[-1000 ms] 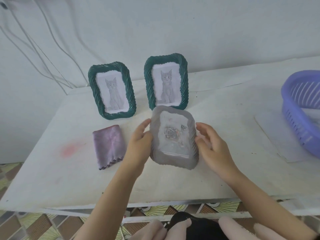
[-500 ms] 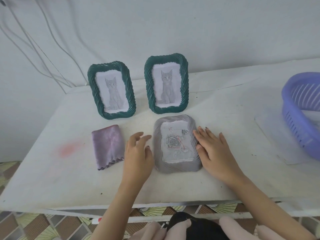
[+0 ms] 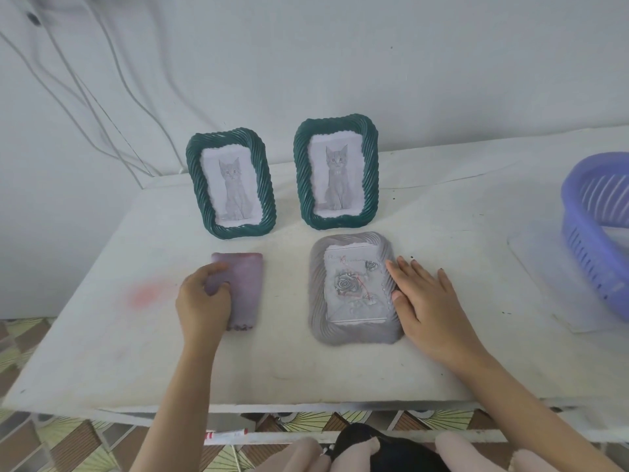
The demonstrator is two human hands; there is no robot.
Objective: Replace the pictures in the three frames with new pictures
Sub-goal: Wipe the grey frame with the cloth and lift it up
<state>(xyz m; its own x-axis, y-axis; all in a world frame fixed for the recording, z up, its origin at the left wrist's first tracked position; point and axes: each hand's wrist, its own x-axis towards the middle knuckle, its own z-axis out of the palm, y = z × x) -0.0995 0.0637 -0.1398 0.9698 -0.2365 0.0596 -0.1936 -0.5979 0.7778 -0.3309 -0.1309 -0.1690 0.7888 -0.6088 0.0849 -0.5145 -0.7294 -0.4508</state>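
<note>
A grey frame (image 3: 352, 330) with a rose picture lies flat on the white table (image 3: 306, 369). My right hand (image 3: 422, 301) rests flat against its right edge, fingers straight. Behind it stand two green frames, one at the left (image 3: 230, 191) and one at the right (image 3: 336, 170), each holding a grey cat picture. A folded purple cloth (image 3: 246, 287) lies left of the grey frame. My left hand (image 3: 204, 301) grips the cloth's left edge, fingers curled over it.
A purple plastic basket (image 3: 599, 229) sits at the table's right end on a white sheet (image 3: 544, 277). A pink stain (image 3: 149, 291) marks the table at the left. White cables (image 3: 102, 107) hang on the wall behind.
The grey frame went from held upright in both hands to lying flat on the table. My left hand left it and moved left onto the purple cloth.
</note>
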